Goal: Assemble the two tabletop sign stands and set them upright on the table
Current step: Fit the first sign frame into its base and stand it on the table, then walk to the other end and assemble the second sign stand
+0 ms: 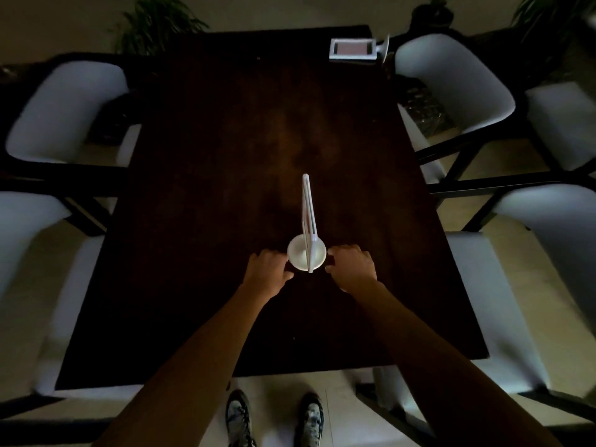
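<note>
A white sign stand [309,217] stands upright on the dark wooden table [225,156], its round base [301,254] near the table's middle and its frame seen edge-on from above. My left hand [269,274] rests at the base's left rim and my right hand [351,266] at its right rim; both have curled fingers, and whether they grip the base is unclear. A second white sign stand [353,49] lies on its side at the table's far right corner, its round base [386,48] pointing right.
Four white-cushioned chairs with dark frames flank the table, two on the left [64,114] and two on the right [451,85]. Potted plants [154,24] stand beyond the far end. My shoes [274,421] show below the near table edge.
</note>
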Demonstrator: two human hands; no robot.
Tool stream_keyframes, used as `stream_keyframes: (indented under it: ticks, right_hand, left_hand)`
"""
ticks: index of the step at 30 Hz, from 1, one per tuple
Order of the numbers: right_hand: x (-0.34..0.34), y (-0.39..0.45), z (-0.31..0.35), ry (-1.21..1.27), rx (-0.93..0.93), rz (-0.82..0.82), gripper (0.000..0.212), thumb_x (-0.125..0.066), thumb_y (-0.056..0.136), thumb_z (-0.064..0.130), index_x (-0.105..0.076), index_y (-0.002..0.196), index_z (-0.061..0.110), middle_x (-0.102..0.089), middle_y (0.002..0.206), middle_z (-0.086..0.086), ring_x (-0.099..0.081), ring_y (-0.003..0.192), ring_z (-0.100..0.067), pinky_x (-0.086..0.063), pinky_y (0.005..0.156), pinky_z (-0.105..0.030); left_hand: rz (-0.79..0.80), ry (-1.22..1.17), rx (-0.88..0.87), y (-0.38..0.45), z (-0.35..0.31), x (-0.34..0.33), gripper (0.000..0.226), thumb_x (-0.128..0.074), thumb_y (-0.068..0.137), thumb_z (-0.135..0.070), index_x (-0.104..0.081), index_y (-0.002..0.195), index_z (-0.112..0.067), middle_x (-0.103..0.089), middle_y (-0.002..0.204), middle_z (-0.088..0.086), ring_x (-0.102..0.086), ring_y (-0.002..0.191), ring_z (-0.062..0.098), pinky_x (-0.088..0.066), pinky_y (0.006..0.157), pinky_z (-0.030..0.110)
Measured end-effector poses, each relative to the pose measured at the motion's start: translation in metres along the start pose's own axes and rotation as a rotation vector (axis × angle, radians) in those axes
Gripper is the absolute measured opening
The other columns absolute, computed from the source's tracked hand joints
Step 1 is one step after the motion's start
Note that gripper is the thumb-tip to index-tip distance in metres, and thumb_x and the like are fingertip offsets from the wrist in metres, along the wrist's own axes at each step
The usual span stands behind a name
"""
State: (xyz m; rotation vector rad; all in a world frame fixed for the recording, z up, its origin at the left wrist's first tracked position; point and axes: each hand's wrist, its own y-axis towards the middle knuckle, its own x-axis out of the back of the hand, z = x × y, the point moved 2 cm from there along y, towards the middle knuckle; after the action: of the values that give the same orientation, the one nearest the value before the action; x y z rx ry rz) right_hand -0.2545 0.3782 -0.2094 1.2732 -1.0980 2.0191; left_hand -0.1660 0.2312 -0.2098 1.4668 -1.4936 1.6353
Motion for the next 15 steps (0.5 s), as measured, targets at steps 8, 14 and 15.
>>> stream_keyframes:
  ticks: [8, 14, 15]
  right_hand:
    - [0.025, -0.073, -0.023, 0.162, -0.123, 0.021, 0.027, -0.053, 0.090, 0.037, -0.061, 0.103, 0.015, -0.065, 0.108, -0.010, -0.061, 0.101, -0.028, -0.049, 0.082, -0.037]
    - [0.044, -0.158, -0.045, 0.246, -0.283, -0.128, 0.027, -0.051, 0.091, 0.037, -0.063, 0.103, 0.016, -0.066, 0.104, -0.009, -0.062, 0.098, -0.027, -0.047, 0.075, -0.034]
    - [0.046, -0.180, -0.051, 0.245, -0.326, -0.154, 0.028, -0.051, 0.092, 0.037, -0.063, 0.103, 0.015, -0.066, 0.104, -0.010, -0.062, 0.097, -0.028, -0.048, 0.074, -0.035]
  left_hand:
    - [0.162, -0.109, -0.044, -0.061, -0.025, 0.002, 0.045, -0.056, 0.091, -0.031, -0.047, 0.132, -0.014, -0.054, 0.135, 0.008, -0.050, 0.126, 0.022, -0.044, 0.101, 0.038]
    - [0.134, -0.053, -0.307, -0.092, -0.087, 0.014, 0.034, -0.052, 0.092, -0.036, -0.060, 0.114, -0.011, -0.066, 0.115, 0.012, -0.061, 0.108, 0.028, -0.049, 0.086, 0.039]
    - [0.138, -0.042, -0.362, -0.103, -0.103, 0.016, 0.034, -0.051, 0.092, -0.036, -0.061, 0.113, -0.012, -0.067, 0.112, 0.012, -0.062, 0.106, 0.029, -0.049, 0.084, 0.038]
